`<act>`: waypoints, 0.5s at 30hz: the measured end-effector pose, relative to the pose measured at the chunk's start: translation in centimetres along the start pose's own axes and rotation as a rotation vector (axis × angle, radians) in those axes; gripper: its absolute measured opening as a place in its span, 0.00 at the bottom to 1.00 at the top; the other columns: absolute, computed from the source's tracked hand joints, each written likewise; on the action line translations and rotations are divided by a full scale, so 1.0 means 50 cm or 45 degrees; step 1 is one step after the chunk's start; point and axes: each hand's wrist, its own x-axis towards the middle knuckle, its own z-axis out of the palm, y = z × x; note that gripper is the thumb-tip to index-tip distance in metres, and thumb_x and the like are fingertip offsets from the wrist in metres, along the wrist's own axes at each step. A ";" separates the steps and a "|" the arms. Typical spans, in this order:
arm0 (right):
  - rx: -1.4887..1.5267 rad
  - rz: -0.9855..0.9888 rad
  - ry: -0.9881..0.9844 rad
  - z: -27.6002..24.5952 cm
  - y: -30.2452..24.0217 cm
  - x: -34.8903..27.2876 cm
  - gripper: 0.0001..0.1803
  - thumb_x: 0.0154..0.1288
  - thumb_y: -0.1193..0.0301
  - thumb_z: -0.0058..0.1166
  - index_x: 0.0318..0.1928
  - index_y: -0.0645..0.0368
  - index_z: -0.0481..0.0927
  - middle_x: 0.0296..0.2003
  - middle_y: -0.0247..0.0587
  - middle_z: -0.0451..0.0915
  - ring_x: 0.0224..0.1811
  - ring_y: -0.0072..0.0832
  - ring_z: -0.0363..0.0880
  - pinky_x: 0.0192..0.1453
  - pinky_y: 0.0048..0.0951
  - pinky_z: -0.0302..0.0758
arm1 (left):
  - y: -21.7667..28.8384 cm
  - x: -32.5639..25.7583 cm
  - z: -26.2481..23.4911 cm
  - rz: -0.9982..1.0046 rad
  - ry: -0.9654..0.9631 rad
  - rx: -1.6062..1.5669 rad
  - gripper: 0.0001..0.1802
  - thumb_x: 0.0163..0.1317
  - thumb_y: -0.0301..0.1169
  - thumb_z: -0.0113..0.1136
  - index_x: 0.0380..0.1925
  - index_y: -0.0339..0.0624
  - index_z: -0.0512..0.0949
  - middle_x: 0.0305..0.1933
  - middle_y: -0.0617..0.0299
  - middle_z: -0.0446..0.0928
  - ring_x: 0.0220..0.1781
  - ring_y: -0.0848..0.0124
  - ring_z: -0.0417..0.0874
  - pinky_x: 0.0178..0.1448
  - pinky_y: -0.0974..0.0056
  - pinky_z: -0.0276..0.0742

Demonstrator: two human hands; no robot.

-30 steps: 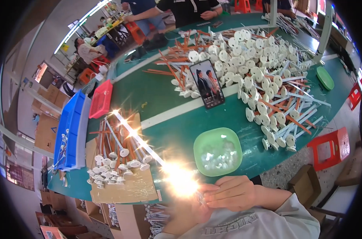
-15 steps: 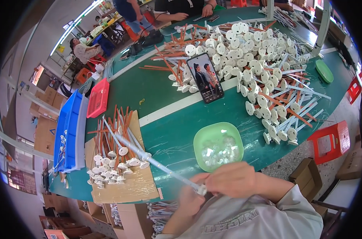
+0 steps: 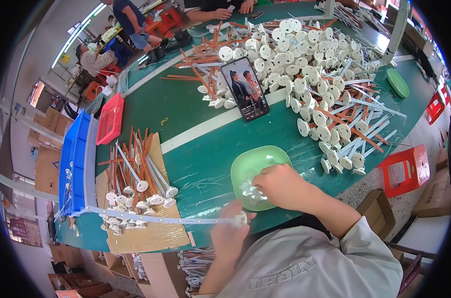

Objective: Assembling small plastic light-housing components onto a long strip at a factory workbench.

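Observation:
My left hand [image 3: 229, 233] grips a long LED strip [image 3: 158, 219] by the round white disc-shaped piece [image 3: 240, 219] at its end. From there the strip stretches left over the cardboard sheet. My right hand [image 3: 281, 185] reaches into a light green bowl [image 3: 239, 166], its fingertips pinched together among small clear, shiny pieces [image 3: 255, 193]. Whether a piece is between those fingertips cannot be seen. On the cardboard [image 3: 167, 233] to the left lies a bundle of similar strips with white discs [image 3: 141, 186].
A large heap of disc-ended strips [image 3: 312, 74] covers the far right. A phone [image 3: 246, 92] leans against it. Blue bin [image 3: 76, 166] and red basket [image 3: 110, 119] stand left. A green dish [image 3: 398, 83] and red stool [image 3: 405, 171] are right. Other people are beyond the table.
My right hand has left the strip's end and moved into the green bowl. The strip in my left hand has swung from slanting to nearly level. The view has shifted slightly.

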 end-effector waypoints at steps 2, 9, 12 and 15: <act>-0.083 -0.005 0.100 -0.003 0.000 -0.006 0.05 0.56 0.73 0.63 0.34 0.57 0.86 0.31 0.43 0.84 0.34 0.43 0.84 0.40 0.41 0.82 | -0.008 -0.001 -0.002 -0.012 -0.005 0.072 0.23 0.60 0.12 0.52 0.58 0.30 0.75 0.71 0.43 0.65 0.52 0.62 0.84 0.62 0.56 0.81; 0.307 -0.083 0.459 -0.008 -0.006 -0.022 0.05 0.56 0.75 0.62 0.34 0.58 0.86 0.32 0.45 0.85 0.34 0.38 0.86 0.40 0.38 0.83 | 0.013 0.007 0.002 0.178 -0.060 0.157 0.22 0.64 0.22 0.61 0.58 0.32 0.75 0.64 0.47 0.74 0.59 0.56 0.81 0.64 0.51 0.78; 0.811 0.139 0.665 0.000 -0.026 -0.030 0.04 0.61 0.77 0.63 0.37 0.61 0.86 0.32 0.43 0.87 0.33 0.28 0.87 0.37 0.28 0.82 | 0.030 0.039 0.038 0.307 0.045 -0.146 0.27 0.65 0.34 0.67 0.60 0.34 0.73 0.60 0.49 0.78 0.60 0.53 0.80 0.65 0.50 0.75; 1.736 0.327 0.616 0.015 -0.034 -0.038 0.04 0.64 0.79 0.63 0.39 0.66 0.85 0.32 0.41 0.87 0.33 0.22 0.86 0.36 0.21 0.80 | 0.055 0.084 0.070 0.348 0.003 -0.413 0.33 0.64 0.43 0.69 0.63 0.36 0.70 0.62 0.51 0.77 0.63 0.52 0.78 0.69 0.50 0.71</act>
